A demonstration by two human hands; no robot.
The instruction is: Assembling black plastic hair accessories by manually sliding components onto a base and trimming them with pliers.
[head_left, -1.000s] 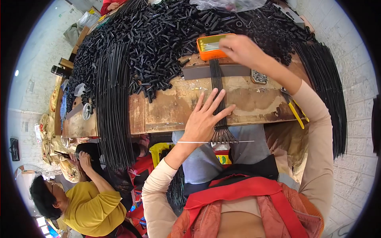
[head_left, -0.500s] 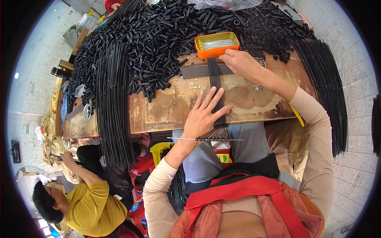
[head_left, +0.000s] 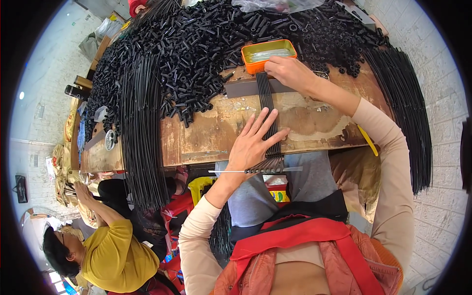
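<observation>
My left hand lies flat with its fingers spread, pressing a narrow row of thin black rods against the tabletop. The rods' near ends run past the table edge over my lap, where a thin straight metal rod passes through their looped ends. At the far end of the row, my right hand is closed with fingers pinched, at the front of an orange box. Whatever its fingertips hold is hidden. Inside the box lie thin pale metal sticks. A dark grey bar lies across the table by the rods.
A big heap of short black tubes covers the table's back. Bundles of long black rods hang over the edge at left and right. A yellow-handled tool lies at the right edge. A person in a yellow shirt sits at lower left.
My right hand has shifted slightly left and up, across the front of the orange box. My left hand stays on the rods. The seated person's hands at left have moved.
</observation>
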